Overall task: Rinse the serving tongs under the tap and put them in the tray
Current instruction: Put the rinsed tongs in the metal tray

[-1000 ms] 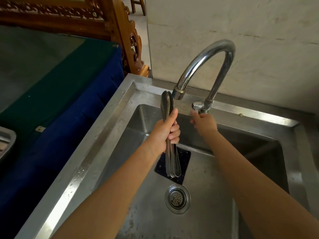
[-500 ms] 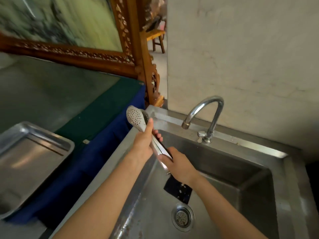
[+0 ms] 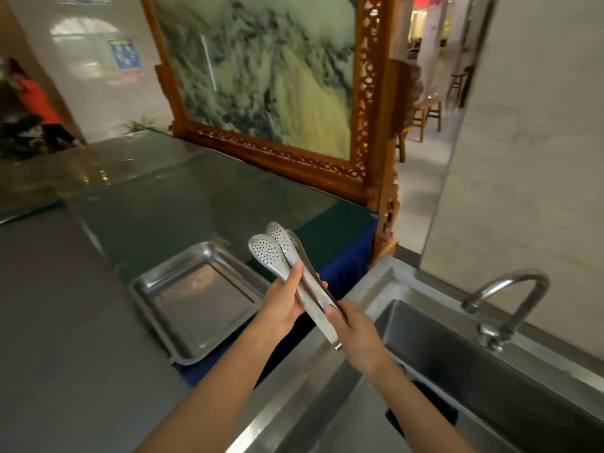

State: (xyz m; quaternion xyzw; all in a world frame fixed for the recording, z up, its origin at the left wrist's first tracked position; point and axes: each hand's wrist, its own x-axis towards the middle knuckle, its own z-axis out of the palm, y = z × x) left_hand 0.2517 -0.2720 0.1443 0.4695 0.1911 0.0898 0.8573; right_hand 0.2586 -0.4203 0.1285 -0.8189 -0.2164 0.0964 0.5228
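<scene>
Swung left since half a second back, carrying the serving tongs point(image 3: 287, 266) away from the tap point(image 3: 510, 299) and closer to the tray point(image 3: 143, 289). Gripping them mid-shaft with the left hand point(image 3: 282, 305), thumb on top, fingers point(image 3: 322, 284) curled underneath. Pinching the hinge end with the right hand point(image 3: 356, 331), just below-right of the left fingers. Both forearms stretched forward over the sink point(image 3: 457, 371) rim. Perforated heads close together, angled up-left past the left fingers, over the blue cloth point(image 3: 346, 266). Tray sitting on the table point(image 3: 65, 322), just left of those fingers.
</scene>
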